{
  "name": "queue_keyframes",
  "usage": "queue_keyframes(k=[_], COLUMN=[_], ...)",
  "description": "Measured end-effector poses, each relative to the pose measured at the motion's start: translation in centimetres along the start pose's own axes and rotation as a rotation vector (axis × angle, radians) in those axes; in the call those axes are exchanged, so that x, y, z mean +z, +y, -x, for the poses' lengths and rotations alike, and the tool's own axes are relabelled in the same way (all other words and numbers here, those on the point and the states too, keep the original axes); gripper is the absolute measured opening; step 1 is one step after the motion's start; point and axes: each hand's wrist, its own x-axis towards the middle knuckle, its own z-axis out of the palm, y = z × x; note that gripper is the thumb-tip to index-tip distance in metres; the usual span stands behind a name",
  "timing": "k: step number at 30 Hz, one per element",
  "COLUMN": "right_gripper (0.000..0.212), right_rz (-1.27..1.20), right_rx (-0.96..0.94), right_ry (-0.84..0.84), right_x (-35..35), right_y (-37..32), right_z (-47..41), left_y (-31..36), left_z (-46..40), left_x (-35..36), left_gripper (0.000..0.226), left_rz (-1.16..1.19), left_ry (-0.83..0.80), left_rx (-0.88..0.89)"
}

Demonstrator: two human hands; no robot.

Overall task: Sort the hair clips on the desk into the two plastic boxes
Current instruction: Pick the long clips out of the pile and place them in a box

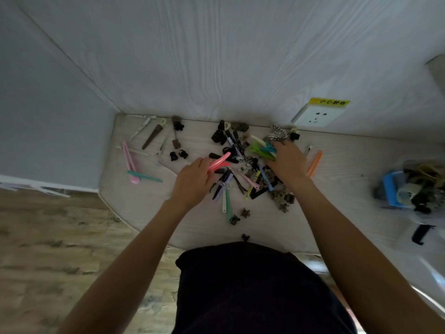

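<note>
The left hand [192,182] gripped a long pink clip [218,162] near the frame's centre; the right hand [287,161], just right of centre, curled round a bunch of green and blue clips [263,150]; between and below both hands a loose heap of hair clips [243,179] lay on the pale desk [342,189]; at the right edge a blurred clear plastic box [414,189] held dark clips; a white wall socket [319,114] sat at upper right.
</note>
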Motion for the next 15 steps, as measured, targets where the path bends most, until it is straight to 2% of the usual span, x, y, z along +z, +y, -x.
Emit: queue_keyframes(k=[4, 8, 11, 15], right_gripper=[0.053, 0.041, 0.045, 0.051], right_rz=[0.049, -0.061, -0.108, -0.231], right_rx=[-0.004, 0.032, 0.117, 0.274], right_ry=[-0.012, 0.068, 0.14, 0.146], right_x=[0.2, -1.0, -1.9, -1.3], right_y=[-0.7, -0.8, 0.3, 3.7], right_z=[0.4, 2.0, 3.9, 6.2], left_y=[1.0, 1.7, 3.2, 5.4], left_z=[1.6, 2.3, 1.7, -0.2], left_x=[0.7, 1.1, 1.1, 1.7], left_gripper=[0.035, 0.026, 0.028, 0.039], left_rz=[0.044, 0.071, 0.057, -0.043], left_ry=[0.0, -0.031, -0.058, -0.176], left_rx=[-0.129, -0.138, -0.037, 0.157])
